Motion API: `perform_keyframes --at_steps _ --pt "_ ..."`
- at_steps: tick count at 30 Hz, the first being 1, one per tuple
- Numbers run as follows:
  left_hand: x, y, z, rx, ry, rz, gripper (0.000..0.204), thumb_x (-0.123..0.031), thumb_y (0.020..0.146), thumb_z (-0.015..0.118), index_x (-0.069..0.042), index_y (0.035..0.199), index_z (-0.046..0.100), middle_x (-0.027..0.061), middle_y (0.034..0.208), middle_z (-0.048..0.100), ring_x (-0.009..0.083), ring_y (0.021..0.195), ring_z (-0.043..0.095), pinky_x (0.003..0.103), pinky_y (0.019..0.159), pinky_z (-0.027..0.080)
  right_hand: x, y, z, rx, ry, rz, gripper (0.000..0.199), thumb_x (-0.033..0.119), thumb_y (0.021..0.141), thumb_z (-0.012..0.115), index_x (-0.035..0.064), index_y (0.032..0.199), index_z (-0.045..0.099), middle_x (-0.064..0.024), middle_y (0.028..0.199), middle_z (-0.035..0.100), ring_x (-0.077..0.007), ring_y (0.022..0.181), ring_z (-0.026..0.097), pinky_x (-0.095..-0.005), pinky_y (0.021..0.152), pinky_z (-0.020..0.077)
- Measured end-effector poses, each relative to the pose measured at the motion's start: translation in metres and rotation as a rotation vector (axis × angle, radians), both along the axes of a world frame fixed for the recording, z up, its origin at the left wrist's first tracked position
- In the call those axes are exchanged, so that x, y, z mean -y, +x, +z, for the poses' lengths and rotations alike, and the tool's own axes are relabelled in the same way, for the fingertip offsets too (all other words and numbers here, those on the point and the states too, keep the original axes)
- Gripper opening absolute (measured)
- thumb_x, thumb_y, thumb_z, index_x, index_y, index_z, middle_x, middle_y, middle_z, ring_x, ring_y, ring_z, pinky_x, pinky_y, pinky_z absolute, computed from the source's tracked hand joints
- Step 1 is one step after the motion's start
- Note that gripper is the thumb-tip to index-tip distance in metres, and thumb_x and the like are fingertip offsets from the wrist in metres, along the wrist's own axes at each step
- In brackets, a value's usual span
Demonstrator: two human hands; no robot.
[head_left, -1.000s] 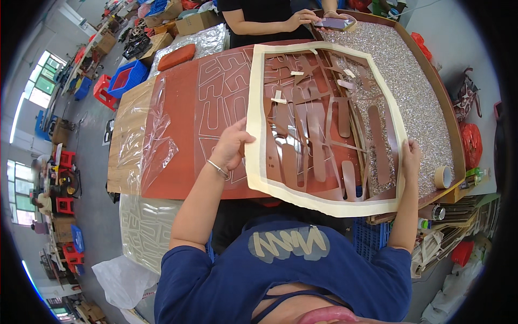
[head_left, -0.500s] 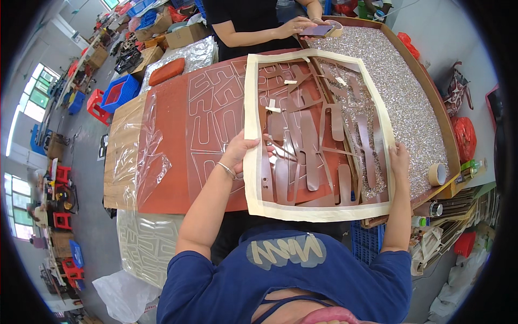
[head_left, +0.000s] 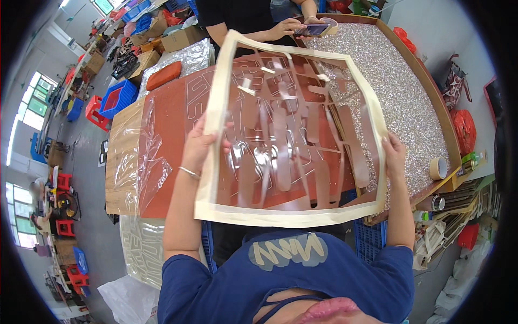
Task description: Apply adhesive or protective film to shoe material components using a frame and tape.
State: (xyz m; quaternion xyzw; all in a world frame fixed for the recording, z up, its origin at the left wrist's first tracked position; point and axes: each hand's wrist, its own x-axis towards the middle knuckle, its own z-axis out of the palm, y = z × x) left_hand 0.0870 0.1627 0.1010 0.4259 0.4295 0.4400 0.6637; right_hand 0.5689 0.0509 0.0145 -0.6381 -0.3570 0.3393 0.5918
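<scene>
I hold up a large sheet framed in cream tape [head_left: 270, 217]. Brown cut-out shapes [head_left: 281, 151] and a few short cream tape bits [head_left: 246, 87] lie across its see-through middle. My left hand [head_left: 200, 143] is closed on the left border, some fingers visible through the sheet. On the right border my right hand [head_left: 395, 154] is closed too. The sheet is tilted, its left side raised. Beneath it lies a red-brown board [head_left: 167, 121] with a clear plastic sheet [head_left: 197, 102] bearing curved outlines.
A shallow tray [head_left: 415, 108] of glittery bits stands at the right, with a tape roll [head_left: 438, 168] at its near corner. Across the table a person holds a phone [head_left: 313, 31]. An orange-red block [head_left: 164, 75] and blue crates [head_left: 118, 99] are at the far left.
The framed sheet has moved left and tilted, its far left corner rising. My left hand has gone left with it; my right hand has shifted slightly.
</scene>
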Motion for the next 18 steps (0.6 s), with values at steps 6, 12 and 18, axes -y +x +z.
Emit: perform_keyframes --at_steps 6,12,18 --pt "0.025 -0.074 0.014 -0.151 0.119 0.212 0.051 0.001 0.092 0.043 -0.008 0.141 0.034 0.0213 0.115 0.061 0.0166 0.06 0.063 0.028 0.05 0.056 -0.031 -0.067 -0.005 0.236 0.053 0.154 0.03 0.009 0.092 0.055 -0.0038 0.118 0.059 -0.0082 0.099 0.067 -0.0095 0.087 0.06 -0.0241 0.076 0.0483" --pt "0.05 -0.13 -0.006 -0.123 0.176 0.336 0.052 0.0 0.092 0.044 -0.01 0.142 0.033 0.0211 0.117 0.059 0.0143 0.06 0.062 0.027 0.051 0.055 -0.078 -0.123 -0.018 0.372 0.102 0.299 0.031 0.01 0.092 0.055 -0.0034 0.119 0.058 -0.0096 0.104 0.067 -0.0122 0.093 0.061 -0.0257 0.082 0.0475" --pt "0.03 -0.153 -0.047 -0.131 0.174 0.438 0.05 0.001 0.094 0.04 -0.01 0.142 0.032 0.0189 0.118 0.06 0.0139 0.06 0.059 0.027 0.051 0.054 -0.126 -0.14 -0.048 0.306 0.142 0.311 0.029 0.012 0.092 0.053 -0.0015 0.118 0.059 -0.0111 0.103 0.068 -0.0137 0.093 0.063 -0.0263 0.083 0.0472"
